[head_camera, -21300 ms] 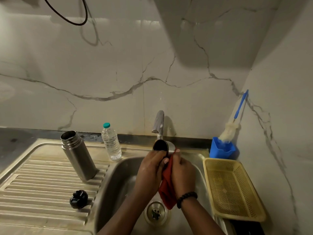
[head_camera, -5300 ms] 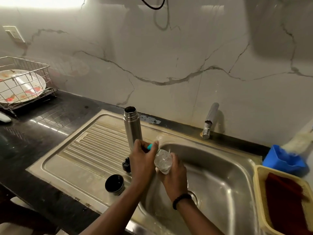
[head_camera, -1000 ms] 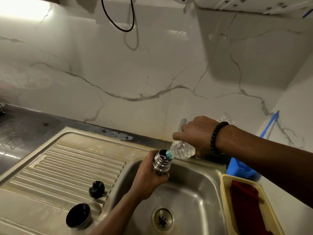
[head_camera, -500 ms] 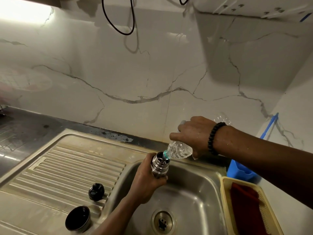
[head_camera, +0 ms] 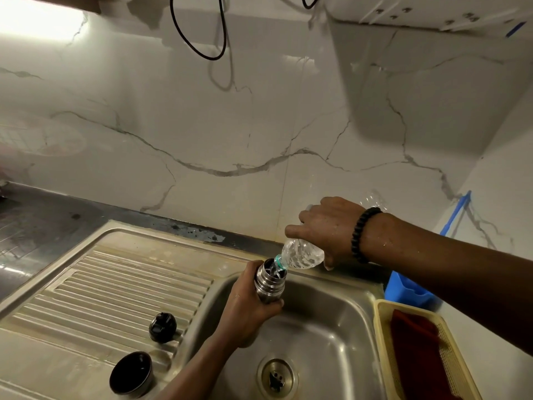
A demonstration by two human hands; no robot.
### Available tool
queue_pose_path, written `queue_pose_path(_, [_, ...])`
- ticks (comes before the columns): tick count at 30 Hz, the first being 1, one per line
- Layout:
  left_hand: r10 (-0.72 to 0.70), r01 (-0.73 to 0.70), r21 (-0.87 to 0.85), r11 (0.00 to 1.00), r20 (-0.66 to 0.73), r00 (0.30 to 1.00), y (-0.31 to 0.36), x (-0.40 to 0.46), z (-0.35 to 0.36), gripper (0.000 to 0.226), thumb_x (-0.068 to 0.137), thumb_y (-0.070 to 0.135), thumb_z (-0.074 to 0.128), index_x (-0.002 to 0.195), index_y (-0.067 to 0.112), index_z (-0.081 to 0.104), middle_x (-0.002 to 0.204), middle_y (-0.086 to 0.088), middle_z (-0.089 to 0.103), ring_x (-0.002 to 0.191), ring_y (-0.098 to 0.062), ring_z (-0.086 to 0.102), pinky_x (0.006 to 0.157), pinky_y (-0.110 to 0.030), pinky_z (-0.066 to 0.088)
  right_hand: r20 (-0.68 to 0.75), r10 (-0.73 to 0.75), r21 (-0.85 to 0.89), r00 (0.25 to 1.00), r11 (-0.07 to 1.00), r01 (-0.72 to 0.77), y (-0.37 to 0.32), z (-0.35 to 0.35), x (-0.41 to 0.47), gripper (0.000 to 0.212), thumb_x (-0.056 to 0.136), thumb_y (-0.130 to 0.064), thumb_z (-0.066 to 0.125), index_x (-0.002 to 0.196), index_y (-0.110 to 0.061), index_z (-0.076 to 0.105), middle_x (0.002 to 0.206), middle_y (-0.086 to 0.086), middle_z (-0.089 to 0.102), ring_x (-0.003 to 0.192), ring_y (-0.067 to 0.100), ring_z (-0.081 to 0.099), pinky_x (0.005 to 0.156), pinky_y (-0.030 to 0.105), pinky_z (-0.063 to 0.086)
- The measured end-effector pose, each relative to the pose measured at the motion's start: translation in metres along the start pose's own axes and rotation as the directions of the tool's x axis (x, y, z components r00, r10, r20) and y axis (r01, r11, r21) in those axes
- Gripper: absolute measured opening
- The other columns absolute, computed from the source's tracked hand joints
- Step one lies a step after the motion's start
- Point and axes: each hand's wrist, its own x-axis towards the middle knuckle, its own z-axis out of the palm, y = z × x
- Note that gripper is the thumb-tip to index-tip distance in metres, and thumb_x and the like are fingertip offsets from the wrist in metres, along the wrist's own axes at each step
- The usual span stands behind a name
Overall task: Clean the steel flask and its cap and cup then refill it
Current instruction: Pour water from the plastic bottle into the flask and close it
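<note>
The left hand (head_camera: 248, 307) is wrapped round the body of the steel flask (head_camera: 269, 284), fingers curled about it, holding it upright over the near-left part of the sink basin (head_camera: 331, 336) with its open mouth facing up. The right hand (head_camera: 328, 226), a black bead bracelet (head_camera: 364, 235) on its wrist, is clamped on a clear plastic water bottle (head_camera: 301, 255), tipped steeply so its teal-ringed neck sits right at the flask's mouth; water seems to be running in, though the glare there makes it hard to be sure. Left of the flask, on the ribbed draining board (head_camera: 129, 284), the black cap (head_camera: 162, 327) stands by itself, and nearer still the cup (head_camera: 131, 374) rests mouth-up, showing a dark inside; the two are near each other but apart. The drain (head_camera: 276, 378) lies at the near end of the basin. To the right of the sink a yellow plastic basket (head_camera: 383, 342) holds a dark red cloth (head_camera: 418, 356), and just beyond it is a blue container (head_camera: 403, 290), with a blue handle (head_camera: 457, 212) leaning against the right wall. A dark bench (head_camera: 37, 223) runs off to the far left beside the draining board, under a white marble wall (head_camera: 202, 125) where a black cable (head_camera: 199, 33) hangs in a loop.
</note>
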Motion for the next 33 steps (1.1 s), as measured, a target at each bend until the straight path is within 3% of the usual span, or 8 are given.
queue_pose_path(20, [0.005,-0.005,-0.015,1.0,-0.013,1.0,0.004,-0.001,-0.001,0.072,0.068,0.015,0.088,0.122,0.04,0.046,0.111,0.012,0.066,0.103,-0.001,0.064,0.082,-0.011,0.049,-0.047,0.01,-0.021,0.999,1.0,-0.011,-0.005,0.009,0.008,0.066,0.079,-0.033,0.075,0.133,-0.026,0.037,0.114,0.005,0.057,0.101,0.025,0.056,0.083,0.037,0.041])
queue_pose_path(33, [-0.018,0.017,-0.04,0.999,-0.029,0.999,-0.003,0.0,0.001,0.071,0.067,0.013,0.087,0.123,0.035,0.049,0.109,0.011,0.066,0.101,-0.004,0.065,0.081,-0.014,0.05,-0.066,0.013,-0.045,0.998,0.999,-0.016,-0.009,0.01,0.013,0.062,0.086,-0.027,0.068,0.137,-0.026,0.034,0.12,0.008,0.056,0.106,0.026,0.055,0.09,0.037,0.04])
